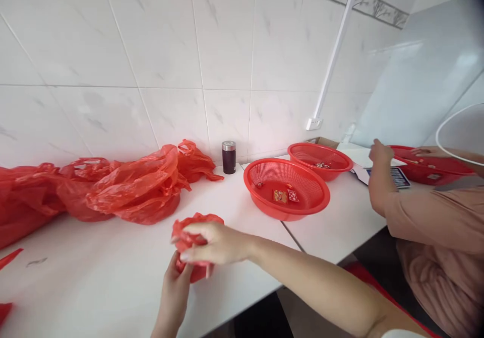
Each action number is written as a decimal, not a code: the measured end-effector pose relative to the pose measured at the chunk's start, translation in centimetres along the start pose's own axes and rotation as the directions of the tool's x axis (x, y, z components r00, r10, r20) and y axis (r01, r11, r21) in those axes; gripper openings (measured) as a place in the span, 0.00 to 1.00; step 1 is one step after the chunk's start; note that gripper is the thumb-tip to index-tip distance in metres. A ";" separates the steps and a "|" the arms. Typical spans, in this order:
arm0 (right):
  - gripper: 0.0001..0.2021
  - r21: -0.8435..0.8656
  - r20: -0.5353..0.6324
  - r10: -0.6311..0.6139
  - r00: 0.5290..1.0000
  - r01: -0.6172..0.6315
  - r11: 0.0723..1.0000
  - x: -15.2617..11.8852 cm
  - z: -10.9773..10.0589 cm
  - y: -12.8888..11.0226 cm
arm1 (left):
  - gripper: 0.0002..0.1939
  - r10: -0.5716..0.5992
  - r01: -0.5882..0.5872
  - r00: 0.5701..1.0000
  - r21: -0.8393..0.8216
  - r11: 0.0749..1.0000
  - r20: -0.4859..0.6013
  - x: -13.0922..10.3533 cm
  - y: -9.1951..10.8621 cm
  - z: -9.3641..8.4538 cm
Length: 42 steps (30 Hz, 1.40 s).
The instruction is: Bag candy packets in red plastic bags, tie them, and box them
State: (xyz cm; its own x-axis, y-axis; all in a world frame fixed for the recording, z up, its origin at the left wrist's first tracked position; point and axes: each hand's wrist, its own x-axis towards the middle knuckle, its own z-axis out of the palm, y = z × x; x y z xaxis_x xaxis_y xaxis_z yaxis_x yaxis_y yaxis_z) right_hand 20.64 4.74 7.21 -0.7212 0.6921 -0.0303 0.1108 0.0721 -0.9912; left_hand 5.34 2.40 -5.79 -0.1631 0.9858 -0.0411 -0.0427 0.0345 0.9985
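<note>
A small red plastic bag [204, 220] is bunched up above the white table, between my two hands. From below and to the left, my left hand [177, 282] pinches its lower edge. My right hand [215, 242] reaches across from the right with its fingers closed on the bag's upper part. Whether anything lies inside the bag is hidden. Just beyond and to the right stands a red plastic basket [260, 169] with a few small packets [280, 196] on its bottom.
Filled-looking red plastic bags [139, 192] line the wall on the left. A dark tumbler [229, 159] stands at the back. Another red basket [342, 160] sits behind the near one. On the right, a co-worker's arm [381, 177] reaches over a scale [399, 177] beside a further red basket [434, 176].
</note>
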 end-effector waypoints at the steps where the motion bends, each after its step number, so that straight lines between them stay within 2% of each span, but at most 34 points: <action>1: 0.17 0.065 -0.068 -0.005 0.998 0.010 0.998 -0.8 -0.7 -0.3 | 0.24 -0.035 0.036 0.999 -0.044 0.998 0.016 -0.2 0.5 -0.2; 4: 0.17 0.059 -0.315 -0.013 0.949 0.033 0.998 -3.0 -3.8 -0.8 | 0.25 -0.085 0.089 0.996 -0.099 0.991 0.038 -0.4 2.4 -1.6; 8: 0.14 -0.209 -0.539 -0.087 0.838 -0.033 0.977 -4.8 -7.8 0.1 | 0.21 -0.121 0.124 0.985 -0.014 0.992 0.126 -0.1 3.8 -4.7; 11: 0.13 -0.398 -0.629 -0.175 0.758 -0.120 0.909 -5.2 -9.0 1.2 | 0.17 -0.131 0.136 0.983 -0.034 0.990 0.129 0.2 3.9 -5.8; 13: 0.12 -0.417 -0.683 -0.167 0.711 -0.192 0.888 -5.2 -9.0 1.7 | 0.16 -0.123 0.134 0.987 -0.121 0.984 0.100 0.1 3.9 -5.7; 14: 0.13 -0.373 -0.706 -0.127 0.697 -0.214 0.903 -5.2 -9.0 1.8 | 0.16 -0.120 0.134 0.989 -0.176 0.975 0.087 -0.1 4.0 -5.5; 15: 0.13 -0.293 -0.715 -0.067 0.696 -0.212 0.932 -5.2 -8.9 1.7 | 0.17 -0.116 0.131 0.990 -0.223 0.966 0.080 -0.3 4.2 -5.2; 17: 0.16 -0.064 -0.675 0.057 0.736 -0.135 0.989 -5.2 -8.7 1.5 | 0.18 -0.119 0.147 0.984 -0.220 0.964 0.135 -0.9 4.8 -4.7; 20: 0.18 0.182 -0.603 0.079 0.794 0.040 0.982 -5.2 -8.4 1.3 | 0.20 -0.149 0.143 0.931 0.041 0.989 0.332 -2.0 5.8 -4.2; 21: 0.19 0.205 -0.597 0.058 0.800 0.082 0.975 -5.2 -8.3 1.2 | 0.22 -0.151 0.114 0.928 0.128 0.985 0.341 -2.3 6.1 -4.0; 23: 0.19 0.208 -0.582 0.030 0.812 0.113 0.972 -5.0 -7.9 1.1 | 0.29 -0.083 0.023 0.966 0.240 0.971 0.245 -2.5 6.6 -3.4; 25: 0.19 0.184 -0.528 0.017 0.849 0.094 0.978 -4.5 -7.3 0.9 | 0.34 0.063 -0.103 0.990 0.332 0.938 0.128 -2.3 7.0 -2.2; 26: 0.19 0.170 -0.486 0.014 0.874 0.078 0.982 -4.2 -6.9 0.7 | 0.35 0.137 -0.171 0.984 0.381 0.909 0.117 -2.0 7.2 -1.4; 28: 0.18 0.156 -0.393 0.010 0.919 0.056 0.986 -3.5 -5.9 0.3 | 0.34 0.233 -0.286 0.957 0.445 0.848 0.171 -1.3 7.3 0.3; 30: 0.18 0.177 -0.313 -0.009 0.950 0.068 0.982 -2.8 -4.9 0.0 | 0.25 0.248 -0.326 0.942 0.442 0.835 0.226 -0.4 7.0 1.8; 32: 0.18 0.236 -0.281 -0.040 0.959 0.109 0.965 -2.1 -4.0 0.2 | 0.16 0.204 -0.288 0.948 0.383 0.878 0.246 0.3 6.5 2.8; 36: 0.20 0.324 -0.371 -0.110 0.922 0.239 0.915 -1.1 -2.8 1.9 | 0.13 0.183 -0.224 0.965 0.229 0.947 0.187 0.7 5.3 3.4; 37: 0.19 0.318 -0.394 -0.121 0.911 0.258 0.912 -0.9 -2.6 2.4 | 0.14 0.194 -0.231 0.964 0.207 0.951 0.183 0.7 5.0 3.5; 40: 0.14 0.247 -0.405 -0.121 0.906 0.236 0.940 -0.6 -1.9 3.4 | 0.26 0.196 -0.238 0.956 0.182 0.954 0.219 0.8 4.1 4.1; 42: 0.12 0.157 -0.409 -0.123 0.904 0.203 0.967 -0.7 -1.3 3.7 | 0.23 0.147 -0.182 0.963 0.141 0.973 0.227 1.1 3.6 4.5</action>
State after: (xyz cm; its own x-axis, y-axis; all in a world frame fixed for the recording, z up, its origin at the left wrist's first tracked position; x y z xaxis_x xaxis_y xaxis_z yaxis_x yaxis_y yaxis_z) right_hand 22.48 5.48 3.71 -0.3860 0.9106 0.1476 -0.1465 0.0975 -0.9844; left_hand 9.47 4.37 -2.10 0.0601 0.9914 0.1159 0.1272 -0.1228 0.9843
